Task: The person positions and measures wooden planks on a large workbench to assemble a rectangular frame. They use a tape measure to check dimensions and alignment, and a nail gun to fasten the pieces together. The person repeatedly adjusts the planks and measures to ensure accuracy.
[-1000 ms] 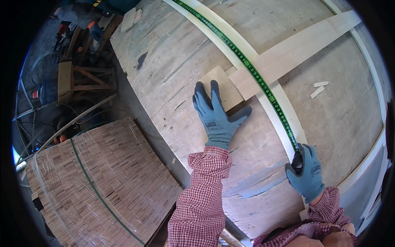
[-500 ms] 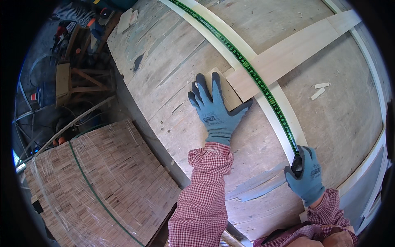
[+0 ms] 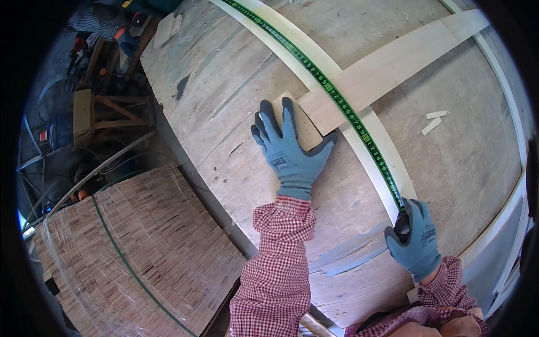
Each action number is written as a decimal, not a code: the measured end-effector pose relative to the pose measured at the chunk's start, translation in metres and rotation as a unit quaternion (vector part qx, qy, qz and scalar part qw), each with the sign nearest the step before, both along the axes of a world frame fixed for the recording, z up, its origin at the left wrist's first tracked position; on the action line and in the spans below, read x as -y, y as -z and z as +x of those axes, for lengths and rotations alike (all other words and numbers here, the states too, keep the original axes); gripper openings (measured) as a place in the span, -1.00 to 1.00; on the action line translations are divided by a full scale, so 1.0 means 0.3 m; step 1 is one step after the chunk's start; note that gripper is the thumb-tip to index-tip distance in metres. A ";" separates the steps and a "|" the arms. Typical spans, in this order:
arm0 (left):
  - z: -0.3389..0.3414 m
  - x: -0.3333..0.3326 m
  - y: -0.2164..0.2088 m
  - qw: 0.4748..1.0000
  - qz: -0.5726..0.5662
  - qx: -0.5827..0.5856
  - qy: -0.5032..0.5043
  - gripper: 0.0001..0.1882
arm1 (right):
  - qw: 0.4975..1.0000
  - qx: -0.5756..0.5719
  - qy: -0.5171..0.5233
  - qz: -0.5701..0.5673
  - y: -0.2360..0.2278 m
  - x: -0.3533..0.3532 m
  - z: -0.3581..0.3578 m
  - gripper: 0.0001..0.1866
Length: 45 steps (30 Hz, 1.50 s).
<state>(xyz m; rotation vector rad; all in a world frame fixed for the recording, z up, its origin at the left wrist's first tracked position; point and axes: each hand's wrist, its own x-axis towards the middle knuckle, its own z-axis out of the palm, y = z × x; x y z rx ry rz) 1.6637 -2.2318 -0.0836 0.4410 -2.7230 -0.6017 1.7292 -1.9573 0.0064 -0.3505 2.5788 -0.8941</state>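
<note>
A tape measure's green blade (image 3: 329,87) runs extended along a long pale wooden strip (image 3: 391,147). My right hand (image 3: 416,238), in a blue-grey glove, is wrapped round the black tape measure case (image 3: 402,227) near the strip's close end. A flat pale board (image 3: 382,80) crosses the strip, and the blade passes over it. My left hand (image 3: 296,149), gloved the same way, lies flat with fingers spread on a small wooden block (image 3: 303,126) against the board's left end. The thumb reaches toward the board's corner. The blade's far end is out of view.
Everything lies on a worn plywood worktop (image 3: 224,123). Two small wood offcuts (image 3: 433,123) sit on its right part. To the lower left stands a plastic-wrapped stack of small wood pieces (image 3: 140,241) with a green strap. A cardboard box (image 3: 84,118) stands among clutter at far left.
The whole view has shifted slightly, so the worktop and its things sit a little further left. Both hands keep their places on the block and the tape measure.
</note>
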 end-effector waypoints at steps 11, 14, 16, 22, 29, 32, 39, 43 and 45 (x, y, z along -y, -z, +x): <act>0.002 0.006 0.017 0.999 -0.023 -0.031 0.009 0.11 | 1.000 0.019 0.009 -0.002 -0.002 0.004 0.002 -0.31; 0.001 0.012 0.026 0.999 -0.018 -0.030 0.015 0.11 | 1.000 0.005 0.003 0.006 0.001 0.004 0.004 -0.30; 0.000 0.015 0.032 0.999 -0.022 -0.035 0.017 0.11 | 1.000 -0.002 0.002 0.013 0.002 0.007 0.005 -0.30; -0.002 0.017 0.044 0.998 -0.029 -0.050 0.021 0.09 | 1.000 0.010 0.010 0.009 0.001 0.014 0.010 -0.30; -0.005 0.009 0.034 0.998 -0.040 -0.040 0.015 0.07 | 1.000 0.010 0.014 0.016 -0.002 0.019 0.009 -0.31; -0.003 0.010 0.036 0.999 -0.034 -0.037 0.014 0.07 | 1.000 0.007 0.013 0.019 -0.001 0.019 0.010 -0.31; -0.003 0.009 0.026 0.999 -0.028 -0.033 0.009 0.06 | 0.999 0.018 0.027 0.012 0.002 0.022 0.021 -0.31; -0.005 0.009 0.034 0.999 -0.030 -0.038 0.011 0.03 | 0.999 0.017 0.035 0.024 -0.007 0.035 0.015 -0.31; -0.006 0.009 0.030 0.998 -0.039 -0.039 0.014 0.01 | 0.999 0.014 0.034 0.028 -0.012 0.039 0.013 -0.30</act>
